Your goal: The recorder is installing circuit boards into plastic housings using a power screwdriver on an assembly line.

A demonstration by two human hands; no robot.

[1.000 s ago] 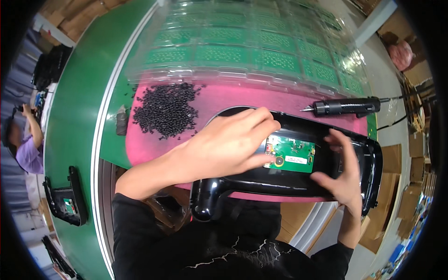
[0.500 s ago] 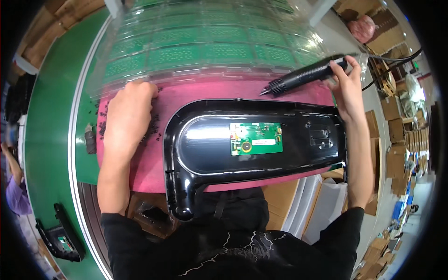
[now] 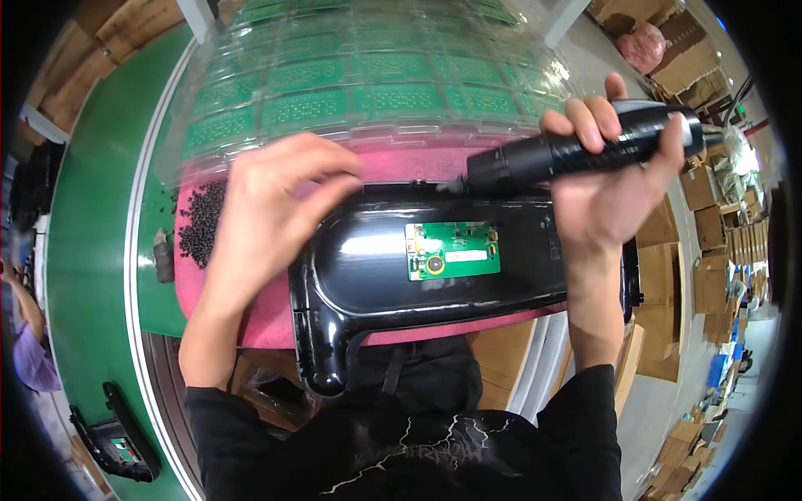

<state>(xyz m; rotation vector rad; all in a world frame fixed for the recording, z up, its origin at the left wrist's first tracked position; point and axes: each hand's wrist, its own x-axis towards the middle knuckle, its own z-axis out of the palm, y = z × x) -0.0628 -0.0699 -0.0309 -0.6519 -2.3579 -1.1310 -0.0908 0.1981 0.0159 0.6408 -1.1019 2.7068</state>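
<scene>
A glossy black plastic housing (image 3: 368, 288) lies on a pink mat (image 3: 267, 321) in front of me, with a small green circuit board (image 3: 451, 250) set in its middle. My left hand (image 3: 271, 204) hovers over the housing's upper left corner, fingertips pinched together; what they hold is hidden. My right hand (image 3: 606, 196) grips a black electric screwdriver (image 3: 576, 150), held nearly level, its tip pointing left to the housing's top edge close to my left fingertips. A pile of small black screws (image 3: 200, 221) lies on the mat's left end.
A clear plastic tray (image 3: 359, 92) of several green circuit boards stands behind the mat. A green conveyor belt (image 3: 88, 225) runs along the left, with a black device (image 3: 117, 438) at its near end. Another person's purple sleeve (image 3: 29, 355) shows far left. Cardboard boxes (image 3: 710, 250) stack at the right.
My left hand has come off the screw pile and moved right to the housing's top edge. My right hand has brought the screwdriver down and left toward the same spot.
</scene>
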